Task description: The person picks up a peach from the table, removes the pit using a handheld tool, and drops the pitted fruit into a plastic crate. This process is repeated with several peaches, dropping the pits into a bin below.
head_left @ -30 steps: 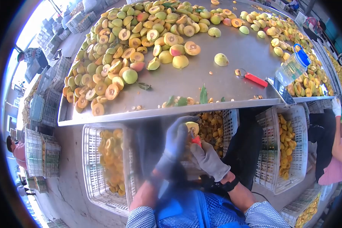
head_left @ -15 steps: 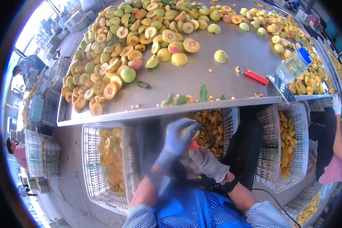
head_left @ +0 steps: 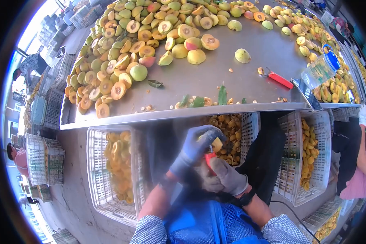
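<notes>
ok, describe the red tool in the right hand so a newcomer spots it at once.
From the big metal table, drop below its near edge to the gloved left hand and right hand. The red tool juts up from the right hand's grip, beside a yellow fruit piece. It is the held one; the other red-handled tool lies on the tabletop.

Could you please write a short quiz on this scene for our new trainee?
1. True or false: the right hand grips a red tool.
2. What colour is the lid of the clear container on the table? A, green; B, blue; C, red.
3. Fill in: the fruit piece is held in the ____.

Key: 1, true; 2, B; 3, left hand.
</notes>
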The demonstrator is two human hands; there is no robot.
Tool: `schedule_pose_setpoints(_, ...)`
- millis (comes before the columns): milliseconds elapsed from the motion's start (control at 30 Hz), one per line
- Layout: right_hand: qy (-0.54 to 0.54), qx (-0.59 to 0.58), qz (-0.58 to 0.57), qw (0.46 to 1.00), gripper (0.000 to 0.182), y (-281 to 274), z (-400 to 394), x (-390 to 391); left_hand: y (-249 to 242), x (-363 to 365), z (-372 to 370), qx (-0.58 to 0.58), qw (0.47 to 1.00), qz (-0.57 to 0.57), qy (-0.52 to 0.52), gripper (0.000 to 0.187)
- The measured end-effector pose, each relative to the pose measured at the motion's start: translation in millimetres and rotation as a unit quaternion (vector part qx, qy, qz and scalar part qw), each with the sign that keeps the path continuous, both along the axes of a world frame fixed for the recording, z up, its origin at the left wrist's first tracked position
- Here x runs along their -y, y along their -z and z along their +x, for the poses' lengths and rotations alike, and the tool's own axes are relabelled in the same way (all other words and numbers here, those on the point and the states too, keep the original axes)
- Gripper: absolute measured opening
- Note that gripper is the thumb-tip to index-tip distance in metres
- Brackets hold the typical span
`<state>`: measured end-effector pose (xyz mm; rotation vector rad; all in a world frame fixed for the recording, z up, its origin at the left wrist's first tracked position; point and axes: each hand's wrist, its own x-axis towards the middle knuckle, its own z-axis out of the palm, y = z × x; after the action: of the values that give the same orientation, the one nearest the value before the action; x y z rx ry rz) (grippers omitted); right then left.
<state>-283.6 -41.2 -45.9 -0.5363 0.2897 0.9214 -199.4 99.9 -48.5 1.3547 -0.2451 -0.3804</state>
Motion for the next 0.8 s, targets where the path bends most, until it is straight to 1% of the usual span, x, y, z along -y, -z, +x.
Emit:
schedule_pose_setpoints(33,-0.007,0.038,0.016,0.999,0.044,-3,-1,5,-2,2,-3,-0.014,0.999,-0.044,0.014,0.034)
schedule_pose_setpoints(67,-0.013,0.077,0.032,0.996,0.044,-4,0,8,0,5,-2,-0.013,0.999,-0.044,0.013,0.034)
schedule_pose_setpoints(100,-0.015,0.075,0.032,0.997,0.044,1,-1,6,5,7,-3,-0.037,0.997,-0.075,0.005,0.035)
schedule_pose_setpoints(133,0.011,0.229,-0.106,0.967,0.044,10,-1,3,10,10,-4,-0.060,0.993,-0.105,-0.003,0.036)
schedule_pose_setpoints(167,0.035,0.376,-0.239,0.895,0.045,14,1,1,14,12,-5,-0.036,0.994,-0.095,-0.030,0.039)
schedule_pose_setpoints(200,0.035,0.376,-0.238,0.895,0.045,13,3,3,17,17,-8,-0.036,0.994,-0.094,-0.031,0.039)
schedule_pose_setpoints(267,-0.025,0.272,-0.217,0.937,0.045,11,10,9,23,26,-11,-0.098,0.978,-0.102,-0.152,0.044)
schedule_pose_setpoints(300,-0.024,0.271,-0.217,0.937,0.045,12,9,10,22,27,-11,-0.111,0.979,-0.067,-0.160,0.054)
schedule_pose_setpoints(333,-0.021,0.266,-0.205,0.942,0.046,15,7,11,20,28,-12,-0.112,0.979,-0.068,-0.159,0.054)
schedule_pose_setpoints(400,-0.019,0.258,-0.192,0.947,0.046,19,0,14,10,28,-18,-0.139,0.975,-0.072,-0.160,0.061)
schedule_pose_setpoints(433,0.021,0.139,-0.113,0.984,0.046,21,-6,16,9,28,-19,-0.140,0.974,-0.070,-0.162,0.061)
schedule_pose_setpoints(467,0.059,0.019,-0.032,0.998,0.046,23,-13,19,8,28,-19,-0.189,0.957,-0.153,-0.158,0.063)
schedule_pose_setpoints(500,0.094,-0.103,0.049,0.989,0.046,25,-18,23,6,27,-19,-0.237,0.930,-0.236,-0.154,0.066)
schedule_pose_setpoints(533,0.127,-0.223,0.129,0.958,0.046,26,-23,25,2,19,-19,-0.235,0.930,-0.234,-0.157,0.066)
schedule_pose_setpoints(567,0.158,-0.338,0.207,0.904,0.046,27,-24,25,-4,2,-17,-0.191,0.954,-0.123,-0.197,0.057)
schedule_pose_setpoints(600,0.155,-0.337,0.209,0.905,0.046,22,-17,24,-12,-18,-15,-0.143,0.961,-0.011,-0.234,0.049)
schedule_pose_setpoints(633,0.105,-0.140,0.024,0.984,0.046,12,-6,24,-18,-40,-19,-0.003,0.954,0.164,-0.250,0.048)
schedule_pose_setpoints(667,0.051,0.071,-0.163,0.983,0.046,6,3,25,-24,-68,-23,0.139,0.899,0.330,-0.250,0.047)
schedule_pose_setpoints(700,0.094,-0.042,-0.102,0.989,0.045,5,5,28,-35,-103,-21,0.216,0.836,0.453,-0.221,0.027)
schedule_pose_setpoints(733,0.104,-0.037,-0.103,0.989,0.045,16,9,31,-53,-126,-23,0.264,0.761,0.567,-0.170,0.022)
schedule_pose_setpoints(767,0.071,0.112,-0.221,0.966,0.044,37,9,31,-79,-138,-24,0.278,0.719,0.626,-0.118,0.025)
schedule_pose_setpoints(800,0.035,0.252,-0.332,0.908,0.043,48,6,30,-86,-149,-22,0.280,0.708,0.639,-0.110,0.028)
